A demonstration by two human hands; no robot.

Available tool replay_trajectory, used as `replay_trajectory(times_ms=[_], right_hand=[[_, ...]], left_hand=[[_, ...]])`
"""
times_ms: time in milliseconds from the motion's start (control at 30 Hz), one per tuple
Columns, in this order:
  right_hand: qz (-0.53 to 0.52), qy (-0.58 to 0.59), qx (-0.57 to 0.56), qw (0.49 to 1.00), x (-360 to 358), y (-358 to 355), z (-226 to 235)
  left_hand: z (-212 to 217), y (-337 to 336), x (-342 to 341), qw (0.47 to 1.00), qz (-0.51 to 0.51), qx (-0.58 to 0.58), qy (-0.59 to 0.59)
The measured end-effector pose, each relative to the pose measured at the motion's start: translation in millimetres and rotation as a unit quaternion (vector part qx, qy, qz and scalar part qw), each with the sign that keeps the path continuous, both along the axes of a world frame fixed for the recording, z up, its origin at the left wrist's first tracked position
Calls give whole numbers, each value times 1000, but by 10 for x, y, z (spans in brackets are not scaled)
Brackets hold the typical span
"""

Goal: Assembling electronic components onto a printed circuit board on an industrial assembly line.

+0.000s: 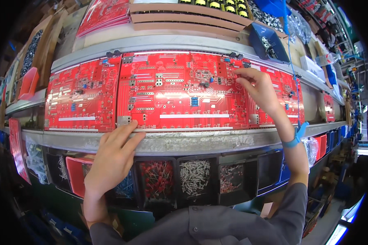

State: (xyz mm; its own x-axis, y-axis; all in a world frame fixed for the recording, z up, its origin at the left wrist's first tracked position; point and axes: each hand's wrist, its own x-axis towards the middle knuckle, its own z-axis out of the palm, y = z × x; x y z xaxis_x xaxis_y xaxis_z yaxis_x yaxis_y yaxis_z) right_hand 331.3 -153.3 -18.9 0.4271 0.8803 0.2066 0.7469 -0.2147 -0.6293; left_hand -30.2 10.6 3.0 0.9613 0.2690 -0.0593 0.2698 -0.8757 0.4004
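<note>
**Desk:** What does the frame show?

**Photographer:** A worker at an assembly line, a large red circuit board (180,92) lying on a metal rail conveyor (180,143). The left hand (110,161) lies open and flat, fingers spread, fingertips touching the board's near edge and the rail. The right hand (259,87) is pinched narrow at the board's upper right; it seems to press a tiny part, too small to make out.

**Desk:** How would that board handle?

**Photographer:** My judgement: light, stiff and flat, but fragile. Loose parts sit in their holes, so tilting could spill them. Best held by the bare edges, level, as the left hand steadies it now.

**Desk:** Counts?

**Photographer:** Three red boards in the row: the centre one, a second board (84,96) touching its left edge, a third (284,92) partly hidden behind the right wrist. One blue wrist strap (295,138) on that wrist. Below the rail, a row of parts bins (194,177); I count about six, some holding red parts, some grey leads. One blue tray (268,43) above, and a stack of spare red boards (104,14) on the shelf.
</note>
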Motion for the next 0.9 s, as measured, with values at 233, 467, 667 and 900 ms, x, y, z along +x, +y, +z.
replay_trajectory(times_ms=[233, 467, 667, 900], right_hand=[[-12, -53, -14, 998, 82, 50, -31], [-9, -64, -5, 998, 113, 60, -60], [-15, -64, -27, 997, 138, 41, -74], [13, -111, -5, 994, 134, 51, -93]], left_hand=[[7, 0, 7, 1000, 3, -8, 7], [17, -8, 12, 1000, 5, -4, 6], [14, -7, 19, 1000, 5, -9, 6], [31, -11, 20, 1000, 6, -12, 10]])
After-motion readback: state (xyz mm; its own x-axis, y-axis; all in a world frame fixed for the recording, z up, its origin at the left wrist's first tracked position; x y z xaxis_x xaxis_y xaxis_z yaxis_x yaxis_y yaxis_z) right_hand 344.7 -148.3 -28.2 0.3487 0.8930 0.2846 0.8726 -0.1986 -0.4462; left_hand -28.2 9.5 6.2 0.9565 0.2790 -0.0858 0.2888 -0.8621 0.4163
